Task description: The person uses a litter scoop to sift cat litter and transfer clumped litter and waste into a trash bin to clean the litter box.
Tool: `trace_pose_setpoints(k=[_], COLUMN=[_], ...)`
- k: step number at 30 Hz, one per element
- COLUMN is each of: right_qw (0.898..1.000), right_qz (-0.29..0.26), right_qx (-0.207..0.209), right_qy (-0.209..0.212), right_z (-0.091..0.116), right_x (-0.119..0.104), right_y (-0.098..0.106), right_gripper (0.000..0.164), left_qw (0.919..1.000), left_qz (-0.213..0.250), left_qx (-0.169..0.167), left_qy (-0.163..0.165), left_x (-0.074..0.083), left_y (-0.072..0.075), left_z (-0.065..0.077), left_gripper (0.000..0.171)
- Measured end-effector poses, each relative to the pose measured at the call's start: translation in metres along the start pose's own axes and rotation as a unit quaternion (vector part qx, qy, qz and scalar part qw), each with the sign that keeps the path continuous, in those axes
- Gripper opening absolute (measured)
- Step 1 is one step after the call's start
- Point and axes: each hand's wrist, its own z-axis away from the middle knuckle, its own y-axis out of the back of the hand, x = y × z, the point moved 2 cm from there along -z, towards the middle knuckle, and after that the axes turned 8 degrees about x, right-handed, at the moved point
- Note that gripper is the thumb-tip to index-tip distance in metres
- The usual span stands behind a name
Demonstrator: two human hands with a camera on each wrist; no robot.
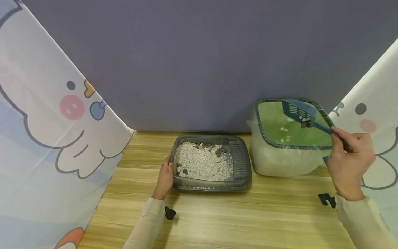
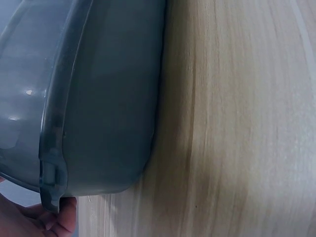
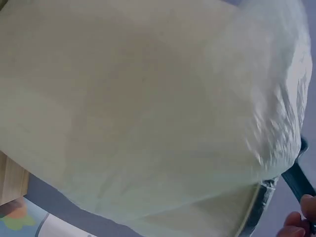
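A dark grey litter box [image 1: 206, 188] holds pale litter [image 1: 199, 162] with brown clumps along its back and left side. My left hand [image 1: 164, 179] grips its left rim; in the left wrist view the fingers curl under the rim. My right hand [image 1: 352, 157] holds a blue slotted litter scoop [image 1: 300, 110] by its handle, over the mouth of a bin lined with a translucent bag [image 1: 283, 162]. Dark and white pieces lie in the tilted scoop, and white bits show below it against the green inside. In the right wrist view the bag hides most of the scoop.
The bin stands just right of the litter box on a wood-grain table [image 1: 230, 221]. A grey curtain [image 1: 192, 69] closes off the back. Printed cartoon sheets [image 1: 40, 76] hang at both sides. A small black object [image 1: 170, 213] sits by each cuff.
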Motion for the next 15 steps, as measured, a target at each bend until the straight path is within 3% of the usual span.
trace_pose_setpoints(k=[6,11,15], right_qw=[0.999,0.999,0.996], right_qz=[-0.021,-0.042,-0.065], right_qx=[0.033,0.0,-0.043], right_qy=[-0.002,-0.028,-0.04], right_z=[-0.003,0.003,0.01], right_x=[-0.01,-0.015,-0.03], right_y=[-0.001,-0.005,-0.013], right_gripper=[0.017,0.014,0.022], left_qw=[1.0,1.0,1.0], left_qz=[-0.003,0.0,-0.001], left_qx=[-0.004,-0.001,0.0], left_qy=[0.001,0.003,-0.004], left_x=[0.0,0.002,0.003], left_y=[-0.001,0.001,0.001], left_z=[0.002,0.002,0.002], left_gripper=[0.051,0.05,0.05])
